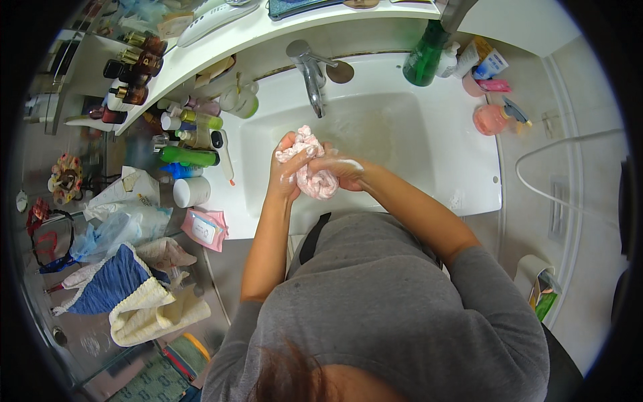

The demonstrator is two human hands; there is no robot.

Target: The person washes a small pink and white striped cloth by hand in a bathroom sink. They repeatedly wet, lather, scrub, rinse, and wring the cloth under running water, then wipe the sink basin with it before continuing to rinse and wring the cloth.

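A wet, bunched pink-and-white cloth [320, 184] is squeezed between both hands above the front left part of the white washbasin [467, 166]. My left hand [287, 173] grips it from the left, thumb laid across the front. From the right, my right hand [343, 168] closes on the same cloth, and white suds coat its back and wrist. Part of the cloth is hidden by the fingers. Behind the hands stands a chrome faucet [307, 70], its spout pointing down into the basin. Cloudy water [371, 135] lies in the basin.
Bottles, among them a green one [188, 156], and a white jar [192, 192] crowd the left rim. A pink wipes pack [205, 229] lies at the front left corner. A dark green bottle [424, 58] and pink spray bottle [490, 119] stand right. A white shelf [321, 25] overhangs the back.
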